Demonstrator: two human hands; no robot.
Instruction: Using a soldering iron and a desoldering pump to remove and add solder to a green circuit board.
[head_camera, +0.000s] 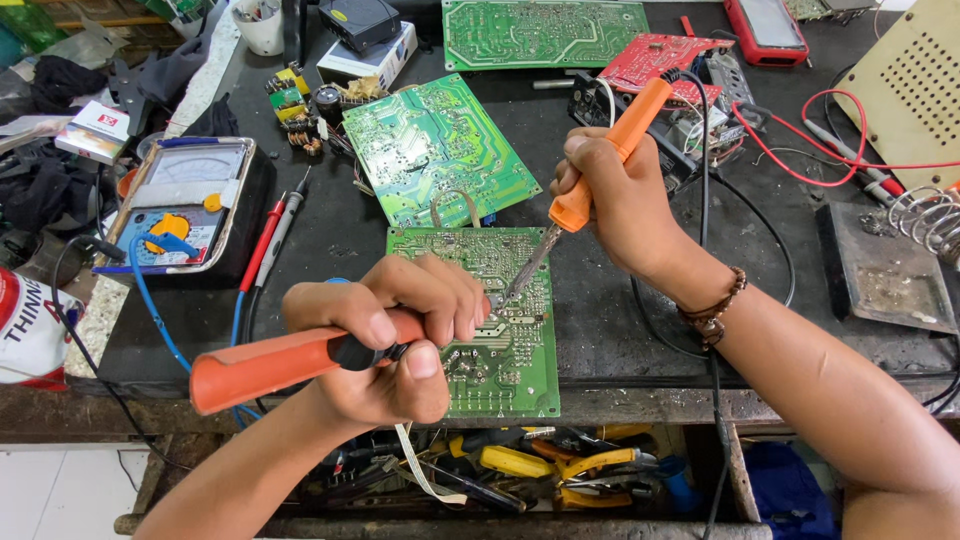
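My right hand (615, 205) grips an orange-handled soldering iron (600, 160); its metal tip slants down to the solder side of a green circuit board (510, 330) lying at the bench's front edge. My left hand (395, 340) is closed around an orange and black desoldering pump (280, 362), held level over the same board, with its nose next to the iron's tip. The thumb rests on the pump's black part. A wooden-bead bracelet (712, 310) sits on my right wrist.
A second green board (435, 150) lies behind, a third (545, 32) at the back, beside a red board (660, 58). An analog multimeter (175, 205) with red and black probes sits left. A soldering stand with coil (925, 222) is right. Pliers fill an open drawer (520, 470) below.
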